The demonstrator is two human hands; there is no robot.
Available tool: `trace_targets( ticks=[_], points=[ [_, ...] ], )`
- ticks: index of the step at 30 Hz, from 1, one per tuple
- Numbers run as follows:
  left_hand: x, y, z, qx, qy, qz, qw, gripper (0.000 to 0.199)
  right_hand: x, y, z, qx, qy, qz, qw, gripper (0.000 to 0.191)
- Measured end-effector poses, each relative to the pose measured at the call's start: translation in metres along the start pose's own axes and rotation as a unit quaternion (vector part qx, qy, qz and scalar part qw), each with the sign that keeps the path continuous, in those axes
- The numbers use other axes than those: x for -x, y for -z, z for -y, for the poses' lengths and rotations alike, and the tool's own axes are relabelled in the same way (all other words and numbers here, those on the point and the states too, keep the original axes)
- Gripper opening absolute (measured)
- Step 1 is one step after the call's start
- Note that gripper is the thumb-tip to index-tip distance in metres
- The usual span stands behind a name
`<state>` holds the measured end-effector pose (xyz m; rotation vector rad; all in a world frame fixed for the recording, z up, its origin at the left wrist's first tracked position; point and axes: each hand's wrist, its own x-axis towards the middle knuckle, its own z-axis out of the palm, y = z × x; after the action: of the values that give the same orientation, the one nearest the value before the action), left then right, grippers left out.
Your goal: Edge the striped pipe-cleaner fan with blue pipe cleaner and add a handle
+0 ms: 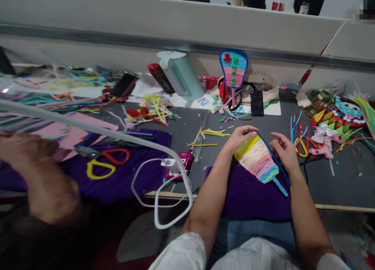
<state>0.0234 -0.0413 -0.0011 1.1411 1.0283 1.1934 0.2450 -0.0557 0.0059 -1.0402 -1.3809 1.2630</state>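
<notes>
My left hand [240,139] grips the top edge of a small hand fan [258,157] wound with fuzzy pipe cleaners. Its bands run from yellow through cream, pink and lilac to light blue, ending in a light-blue handle that points toward me. A dark-blue pipe cleaner [277,162] runs along the fan's right edge, its lower end beside my right wrist. Close to that edge is my right hand [284,150], fingers curved and apart; I see nothing held in it. Beneath the fan a purple cloth [252,199] covers the table's front edge and my lap.
A finished fan [234,69] stands upright behind, near a phone [257,103] and a kettle [184,77]. A pink glue gun [322,151] lies right. Scissors [101,174], a white cable [137,184] and a power strip [180,168] lie left, beside another person's arm [43,176].
</notes>
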Motion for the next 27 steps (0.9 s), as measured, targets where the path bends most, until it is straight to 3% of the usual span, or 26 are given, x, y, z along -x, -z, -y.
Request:
trace_targets(
  ticks=[3,6,11,18,22,27],
  points=[
    [0.003,0.0,-0.002,0.005,0.006,0.007,1.0,0.043,-0.006,0.008,-0.006,-0.03,-0.018,-0.074,0.997,0.065],
    [0.005,0.001,-0.004,0.002,0.02,0.038,0.999,0.046,-0.01,0.012,-0.011,-0.045,-0.004,-0.135,0.99,0.064],
    [0.004,0.005,-0.003,0.028,0.013,0.056,0.998,0.053,-0.005,0.01,-0.013,-0.026,0.01,-0.128,0.991,0.031],
    [0.005,0.006,-0.011,0.1,0.009,0.057,0.993,0.053,-0.001,0.007,-0.009,-0.112,0.04,-0.104,0.988,0.042],
    [0.007,-0.001,-0.02,0.133,0.024,0.065,0.989,0.055,-0.001,0.005,-0.006,-0.12,0.058,-0.153,0.979,0.04],
    [0.016,-0.009,-0.024,0.181,0.038,0.062,0.981,0.06,-0.001,0.006,-0.007,-0.11,0.085,-0.169,0.976,0.033]
  ],
)
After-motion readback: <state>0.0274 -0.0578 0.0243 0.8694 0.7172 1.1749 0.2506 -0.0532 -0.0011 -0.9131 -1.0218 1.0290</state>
